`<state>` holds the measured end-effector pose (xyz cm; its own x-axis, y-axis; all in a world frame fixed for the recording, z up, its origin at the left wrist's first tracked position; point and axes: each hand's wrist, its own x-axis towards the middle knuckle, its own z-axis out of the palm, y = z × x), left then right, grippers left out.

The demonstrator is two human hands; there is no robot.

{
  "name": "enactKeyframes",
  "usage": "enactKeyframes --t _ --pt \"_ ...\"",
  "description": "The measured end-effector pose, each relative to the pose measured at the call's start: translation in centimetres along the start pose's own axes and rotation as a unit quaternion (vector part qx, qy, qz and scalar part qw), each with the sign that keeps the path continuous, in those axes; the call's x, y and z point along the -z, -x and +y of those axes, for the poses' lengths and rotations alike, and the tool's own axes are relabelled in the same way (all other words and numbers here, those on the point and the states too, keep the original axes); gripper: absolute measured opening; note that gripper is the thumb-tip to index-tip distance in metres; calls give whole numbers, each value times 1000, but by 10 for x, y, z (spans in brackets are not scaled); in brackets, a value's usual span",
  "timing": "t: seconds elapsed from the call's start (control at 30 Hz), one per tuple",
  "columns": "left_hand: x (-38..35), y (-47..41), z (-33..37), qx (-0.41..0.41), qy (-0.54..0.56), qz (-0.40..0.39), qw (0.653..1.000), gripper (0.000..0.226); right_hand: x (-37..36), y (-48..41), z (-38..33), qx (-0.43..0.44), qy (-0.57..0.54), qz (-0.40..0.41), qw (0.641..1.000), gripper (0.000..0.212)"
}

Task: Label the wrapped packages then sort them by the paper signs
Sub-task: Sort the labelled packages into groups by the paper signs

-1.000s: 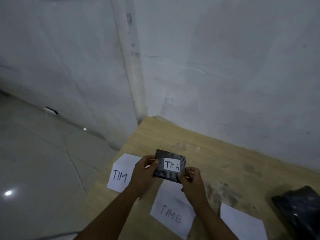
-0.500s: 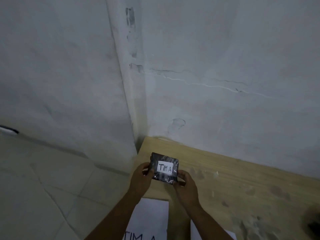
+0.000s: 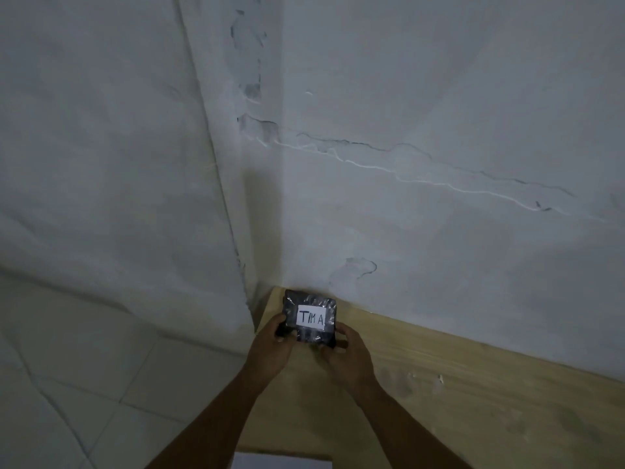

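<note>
A cracked grey wall (image 3: 439,96) fills the space beyond the hands, and a tiled floor (image 3: 67,384) lies off to their left. Under and to the right of them runs the wooden counter (image 3: 473,401), its far corner meeting the wall just ahead of the fingertips. A white paper sheet (image 3: 280,463) shows only as a sliver behind the wrists, with its writing out of view.

The left hand (image 3: 270,353) and right hand (image 3: 348,357) each grip a lower corner of one black wrapped package (image 3: 314,338), with thumbs on its face and fingers curled beneath. It sits between the hands at the counter's far corner. I cannot tell whether its underside touches the wood.

Its white label (image 3: 311,318) reads "TIM A", so the labelling looks done and this is probably the sorting step. To do it well, check the sheet's text against the label first. Then set the package down flat with the label up, and release both hands together so it does not tip.
</note>
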<state>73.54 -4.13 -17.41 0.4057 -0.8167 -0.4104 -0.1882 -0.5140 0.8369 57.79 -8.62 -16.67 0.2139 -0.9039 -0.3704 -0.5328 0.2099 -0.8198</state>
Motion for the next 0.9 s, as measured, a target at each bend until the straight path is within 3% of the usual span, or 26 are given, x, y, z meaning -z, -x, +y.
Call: enactKeyframes --t 0.13,0.33,0.47,0.53,0.7,0.9 --pt "-8 -17 -6 4 -17 4 1000 32 -7 -11 9 1 46 -13 999 44" --pt "-16 -18 1 -10 7 34 999 27 0 -8 16 13 25 -33 999 45" --pt "-22 8 5 -8 2 177 984 19 17 11 28 -55 1 -20 998 58" --pt "-28 29 5 -5 33 209 977 7 26 25 37 -58 -17 -3 998 50" --pt "-50 81 8 19 35 94 995 6 58 75 50 -37 -39 33 998 19" --pt "-86 151 35 17 84 -44 995 11 109 134 61 -34 -69 56 995 11"
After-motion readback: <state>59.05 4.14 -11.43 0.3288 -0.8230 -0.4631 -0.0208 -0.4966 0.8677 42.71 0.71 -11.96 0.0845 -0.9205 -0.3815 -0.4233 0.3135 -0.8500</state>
